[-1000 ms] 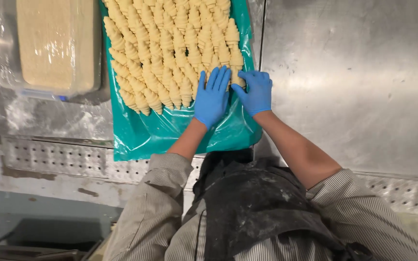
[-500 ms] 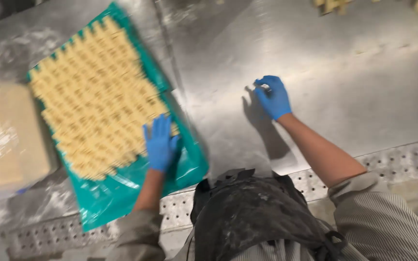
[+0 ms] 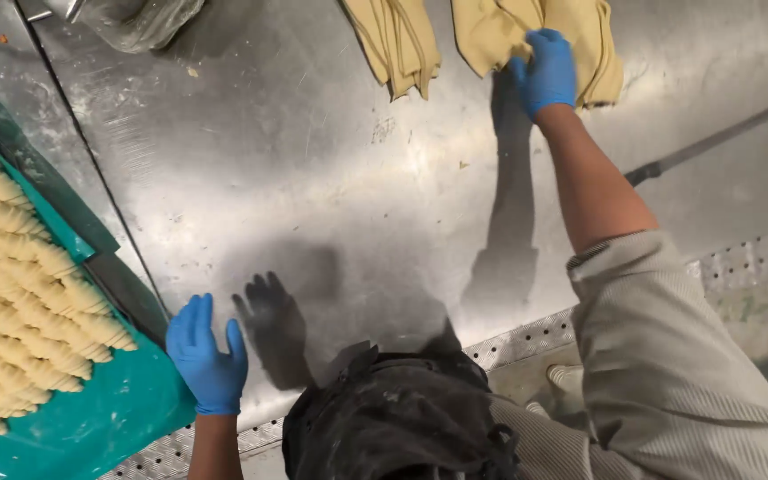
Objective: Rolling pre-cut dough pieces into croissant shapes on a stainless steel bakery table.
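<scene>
While you lean over it, here is what lies under your hands.

Table: one steel table [image 3: 331,178], flat and brushed, dusted pale with flour, with a dark seam running down its left part and a band of punched holes along the near edge.
Sheet: one teal plastic sheet [image 3: 108,418], smooth and shiny, at the near left corner, its edge cut off by the frame.
Rolled pastries: many, too many to count, pale yellow and ridged, lying in close slanted rows [image 3: 11,302] on the teal sheet; at least seven rows show.
Dough pieces: two flat folded pieces at the far edge, soft, matt and tan. The right piece [image 3: 602,53] is the wider; the left piece [image 3: 397,40] hangs in narrow folds, just apart from it.
Bag: one clear crinkled plastic bag [image 3: 135,18] at the far left, partly out of view.
Blade: one long thin dark metal strip [image 3: 713,142] lying slantwise on the table, right of your forearm.
Right hand: one, in a blue glove [image 3: 544,71], arm stretched far out, fingers curled down onto the edge of the right dough piece and pinching it.
Left hand: one, in a blue glove [image 3: 206,351], fingers spread wide and holding nothing, hovering just right of the teal sheet near the table edge.
</scene>
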